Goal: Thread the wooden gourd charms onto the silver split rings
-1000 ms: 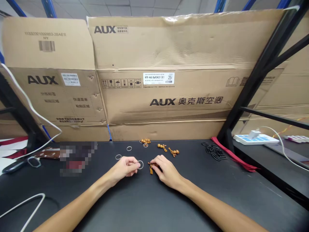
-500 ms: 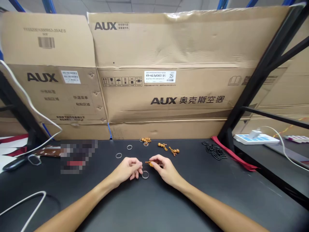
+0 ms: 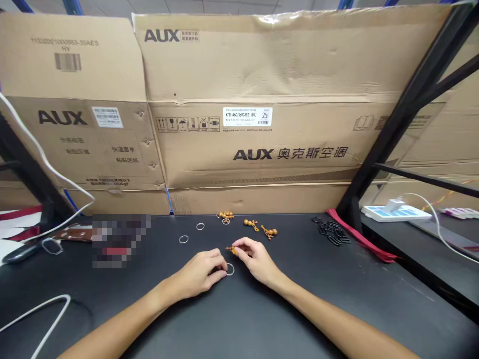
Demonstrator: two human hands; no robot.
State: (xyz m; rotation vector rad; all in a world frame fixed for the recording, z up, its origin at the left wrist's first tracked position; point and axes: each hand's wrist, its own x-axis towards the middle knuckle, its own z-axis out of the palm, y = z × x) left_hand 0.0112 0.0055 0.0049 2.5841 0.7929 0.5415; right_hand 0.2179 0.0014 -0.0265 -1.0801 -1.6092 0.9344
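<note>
My left hand is turned palm down, with thumb and fingertips closed at the left edge of a thin silver split ring. That edge is hidden by the fingers. Just up and to the right, my right hand pinches a small orange-brown beaded pendant between thumb and fingers, its beaded end pointing left. Farther back on the black table lie two similar pendants, a left one and a right one. Another pendant lies beside a ring.
Two loose rings lie to the left, a nearer one and a farther one. Several black clips are piled at the right beside a red strap. Cardboard stands behind. A white cable crosses the left side.
My left hand has rolled from palm-sideways to palm down and closed at the ring, which sits slightly farther right. My right hand stays nearly still with the pendant.
</note>
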